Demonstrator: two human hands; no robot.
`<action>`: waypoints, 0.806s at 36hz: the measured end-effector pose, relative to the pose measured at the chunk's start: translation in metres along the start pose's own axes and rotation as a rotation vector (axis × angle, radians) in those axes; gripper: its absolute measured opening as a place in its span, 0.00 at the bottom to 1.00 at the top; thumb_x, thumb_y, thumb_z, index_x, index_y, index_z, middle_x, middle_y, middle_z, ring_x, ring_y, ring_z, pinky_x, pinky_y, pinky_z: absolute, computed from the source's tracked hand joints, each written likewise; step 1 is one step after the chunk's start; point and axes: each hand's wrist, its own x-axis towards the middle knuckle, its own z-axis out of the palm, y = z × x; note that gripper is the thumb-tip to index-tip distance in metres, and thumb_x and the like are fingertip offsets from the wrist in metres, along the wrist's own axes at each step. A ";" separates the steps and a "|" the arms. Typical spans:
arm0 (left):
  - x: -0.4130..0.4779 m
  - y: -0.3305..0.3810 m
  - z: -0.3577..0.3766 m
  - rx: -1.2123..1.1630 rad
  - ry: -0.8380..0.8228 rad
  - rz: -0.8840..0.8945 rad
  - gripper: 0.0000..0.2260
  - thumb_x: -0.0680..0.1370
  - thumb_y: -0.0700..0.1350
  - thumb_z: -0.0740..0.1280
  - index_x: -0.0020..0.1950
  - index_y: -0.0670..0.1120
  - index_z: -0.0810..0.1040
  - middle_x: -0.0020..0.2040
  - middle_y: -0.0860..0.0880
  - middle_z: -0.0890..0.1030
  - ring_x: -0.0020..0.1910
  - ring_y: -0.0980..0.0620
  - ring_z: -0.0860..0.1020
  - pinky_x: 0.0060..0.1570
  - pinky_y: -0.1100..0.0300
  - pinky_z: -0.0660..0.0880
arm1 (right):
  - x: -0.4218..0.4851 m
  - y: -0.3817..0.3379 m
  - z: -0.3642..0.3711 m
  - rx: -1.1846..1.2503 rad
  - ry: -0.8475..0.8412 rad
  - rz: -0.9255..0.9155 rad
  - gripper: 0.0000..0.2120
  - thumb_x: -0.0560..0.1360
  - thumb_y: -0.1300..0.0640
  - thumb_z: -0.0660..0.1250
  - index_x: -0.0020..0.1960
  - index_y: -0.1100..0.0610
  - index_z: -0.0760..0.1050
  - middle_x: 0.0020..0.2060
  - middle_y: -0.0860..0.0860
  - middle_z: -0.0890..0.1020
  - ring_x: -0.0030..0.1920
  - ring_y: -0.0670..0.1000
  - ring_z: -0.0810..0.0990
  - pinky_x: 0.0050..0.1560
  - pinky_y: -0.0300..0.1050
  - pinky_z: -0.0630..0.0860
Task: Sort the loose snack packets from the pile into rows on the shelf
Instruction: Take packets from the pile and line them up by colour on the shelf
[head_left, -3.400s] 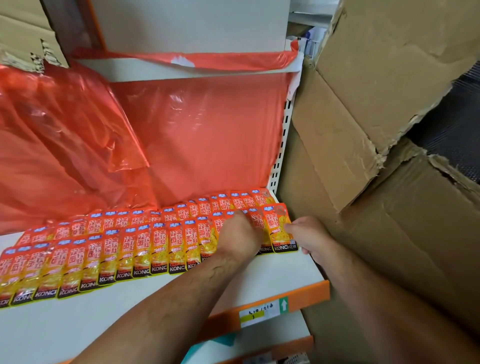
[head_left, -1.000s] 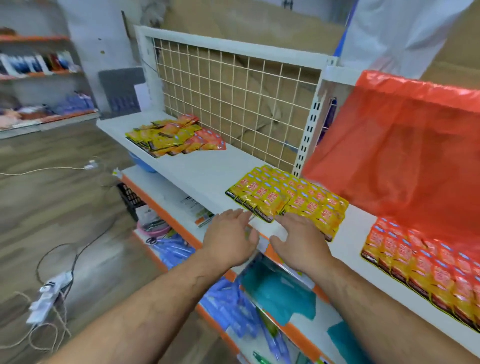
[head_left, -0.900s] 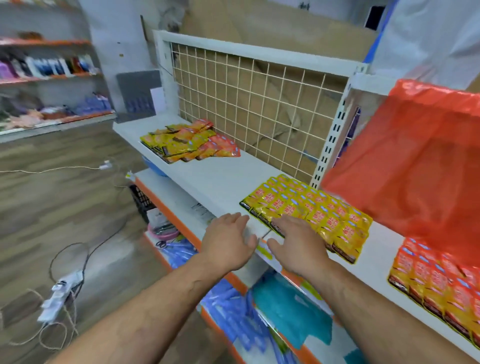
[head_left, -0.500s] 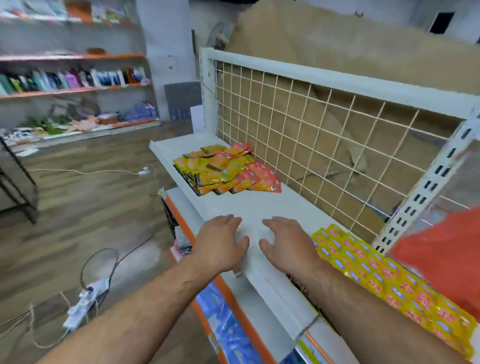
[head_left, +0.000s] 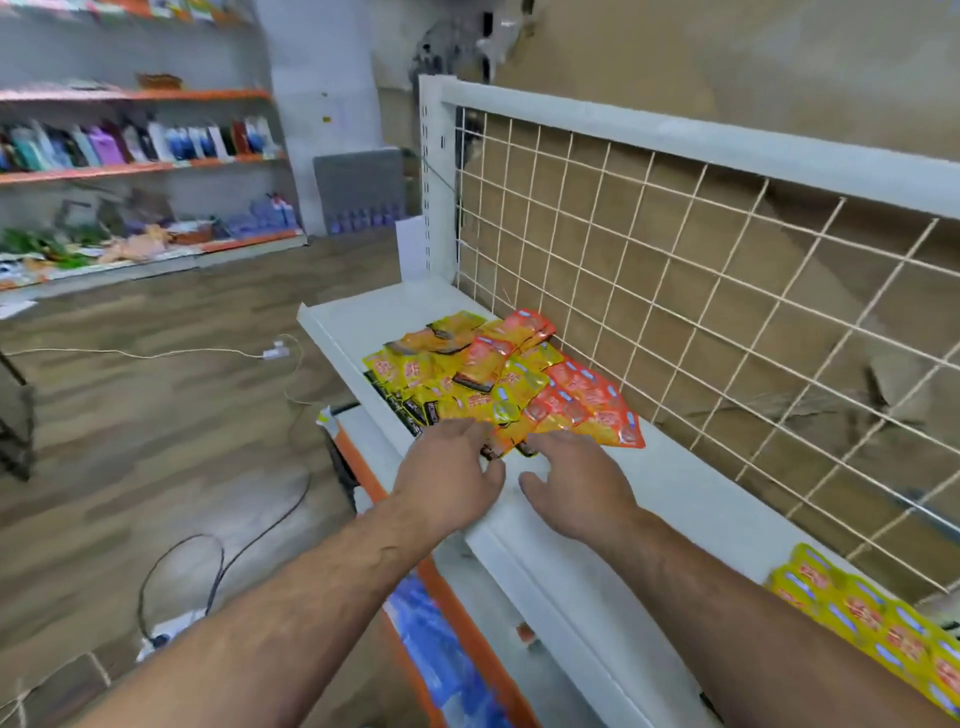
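Nearest, left hand (head_left: 447, 480) and right hand (head_left: 579, 486) side by side over the shelf (head_left: 675, 488) front, fingers loosely spread, holding nothing. Just beyond at twelve o'clock, the pile (head_left: 498, 384), fingertips at its near edge, left seemingly closer. Long axis ten to four, along the shelf.

One left hand (head_left: 448, 483), one right hand (head_left: 577, 491), one loose packet pile (head_left: 498, 379), one sorted packet block (head_left: 883, 631).
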 end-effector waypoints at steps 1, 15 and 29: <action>0.012 -0.011 0.000 0.009 -0.015 0.015 0.20 0.76 0.51 0.64 0.66 0.45 0.77 0.59 0.46 0.80 0.62 0.44 0.76 0.60 0.55 0.71 | 0.010 -0.005 0.002 0.005 0.009 0.034 0.19 0.77 0.46 0.64 0.65 0.50 0.75 0.62 0.49 0.77 0.65 0.53 0.71 0.59 0.46 0.71; 0.128 -0.093 -0.008 0.015 -0.224 0.044 0.20 0.77 0.52 0.65 0.65 0.44 0.70 0.59 0.43 0.76 0.61 0.43 0.73 0.54 0.52 0.73 | 0.095 -0.071 0.032 0.144 0.078 0.502 0.38 0.62 0.18 0.59 0.52 0.51 0.62 0.43 0.48 0.80 0.47 0.56 0.81 0.41 0.49 0.72; 0.154 -0.112 0.011 -0.143 -0.281 -0.046 0.23 0.74 0.60 0.66 0.60 0.45 0.72 0.54 0.46 0.78 0.54 0.44 0.78 0.50 0.50 0.77 | 0.110 -0.066 0.042 0.292 0.128 0.693 0.43 0.65 0.33 0.73 0.68 0.54 0.59 0.55 0.50 0.81 0.56 0.56 0.80 0.50 0.48 0.76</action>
